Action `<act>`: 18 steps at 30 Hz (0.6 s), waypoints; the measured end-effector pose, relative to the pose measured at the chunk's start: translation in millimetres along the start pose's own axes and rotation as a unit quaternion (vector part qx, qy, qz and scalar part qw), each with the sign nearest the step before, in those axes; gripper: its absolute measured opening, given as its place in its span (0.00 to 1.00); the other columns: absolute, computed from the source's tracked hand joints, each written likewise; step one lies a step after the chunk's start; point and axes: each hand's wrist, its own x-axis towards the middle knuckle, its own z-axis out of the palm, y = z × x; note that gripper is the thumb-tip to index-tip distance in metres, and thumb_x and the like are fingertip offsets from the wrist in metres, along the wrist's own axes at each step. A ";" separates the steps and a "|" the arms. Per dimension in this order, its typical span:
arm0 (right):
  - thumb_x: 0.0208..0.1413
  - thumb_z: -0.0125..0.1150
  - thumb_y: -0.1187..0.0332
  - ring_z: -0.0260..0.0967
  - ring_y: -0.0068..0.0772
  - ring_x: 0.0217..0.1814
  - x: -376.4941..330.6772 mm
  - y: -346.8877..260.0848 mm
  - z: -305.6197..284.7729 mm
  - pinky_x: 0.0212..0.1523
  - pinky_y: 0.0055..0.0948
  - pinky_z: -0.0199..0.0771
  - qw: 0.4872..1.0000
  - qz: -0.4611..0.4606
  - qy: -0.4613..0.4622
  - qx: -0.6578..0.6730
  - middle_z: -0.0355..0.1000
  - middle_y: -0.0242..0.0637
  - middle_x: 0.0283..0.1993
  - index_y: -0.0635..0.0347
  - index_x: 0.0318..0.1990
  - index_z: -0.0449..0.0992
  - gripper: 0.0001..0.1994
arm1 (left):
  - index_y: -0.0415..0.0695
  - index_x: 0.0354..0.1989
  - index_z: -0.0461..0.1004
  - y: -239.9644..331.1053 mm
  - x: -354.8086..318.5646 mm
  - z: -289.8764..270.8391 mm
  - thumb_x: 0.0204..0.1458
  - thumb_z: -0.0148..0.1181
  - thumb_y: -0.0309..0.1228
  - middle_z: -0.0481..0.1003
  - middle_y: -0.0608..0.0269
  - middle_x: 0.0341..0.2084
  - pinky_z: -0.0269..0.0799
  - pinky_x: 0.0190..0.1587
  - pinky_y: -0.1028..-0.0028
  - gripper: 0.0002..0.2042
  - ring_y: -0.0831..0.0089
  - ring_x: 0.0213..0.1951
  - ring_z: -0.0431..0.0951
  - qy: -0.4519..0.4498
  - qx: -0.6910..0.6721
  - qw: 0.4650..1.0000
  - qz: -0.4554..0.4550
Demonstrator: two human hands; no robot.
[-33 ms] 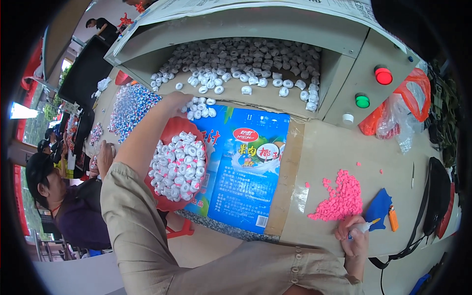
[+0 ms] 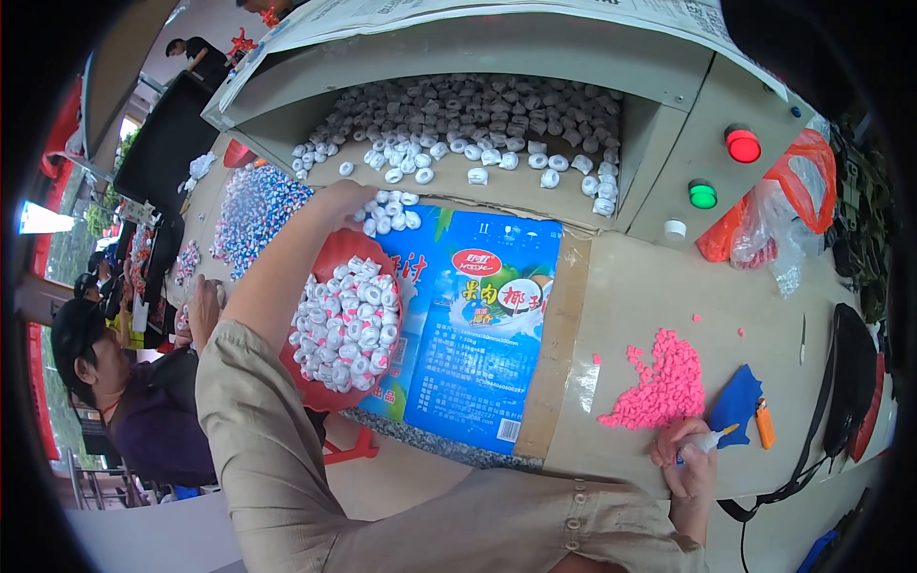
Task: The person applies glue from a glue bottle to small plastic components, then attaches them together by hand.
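My left hand (image 2: 342,202) reaches to the far edge of a red bowl (image 2: 336,250), beside a small cluster of white ring-like pieces (image 2: 392,212). Its back faces up and most of its fingers are hidden, so their grip cannot be told. Many similar white pieces with bits of pink (image 2: 346,325) fill the bowl. Near the table's front edge, my right hand (image 2: 690,462) is closed around a small white squeeze bottle (image 2: 707,440) with a yellow tip. Just beyond that hand lies a heap of small pink pieces (image 2: 661,382).
A grey metal housing (image 2: 478,53), its opening full of white pieces (image 2: 478,115), stands behind a blue printed cardboard sheet (image 2: 487,353). To the right are a blue scrap (image 2: 735,406), an orange lighter (image 2: 764,425) and plastic bags (image 2: 783,220). Another person (image 2: 134,401) sits at the left.
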 end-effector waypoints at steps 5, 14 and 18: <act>0.40 0.59 0.68 0.55 0.24 0.18 -0.8 -0.4 3.5 0.20 0.25 0.58 1.000 0.005 0.008 -0.001 0.60 0.37 0.19 0.65 0.27 0.66 0.11 | 0.32 0.44 0.61 16.4 -25.5 21.9 0.47 0.50 0.38 0.61 0.46 0.44 0.74 0.31 0.59 0.21 0.53 0.41 0.67 -0.035 -0.001 0.999 -0.007; 0.40 0.60 0.69 0.56 0.25 0.19 -3.1 0.8 -0.9 0.21 0.27 0.60 1.000 0.009 0.004 -0.008 0.61 0.37 0.19 0.66 0.27 0.67 0.11 | 0.27 0.41 0.59 29.9 -59.7 69.7 0.47 0.48 0.39 0.65 0.45 0.36 0.75 0.20 0.65 0.23 0.56 0.35 0.72 -0.037 0.081 0.990 0.105; 0.40 0.59 0.69 0.56 0.25 0.19 -3.8 1.3 -1.5 0.21 0.27 0.60 1.000 0.006 0.004 -0.007 0.62 0.37 0.20 0.66 0.27 0.67 0.10 | 0.31 0.38 0.63 34.3 -93.8 102.1 0.48 0.46 0.41 0.67 0.43 0.34 0.71 0.30 0.63 0.21 0.54 0.35 0.71 -0.069 0.202 0.950 0.229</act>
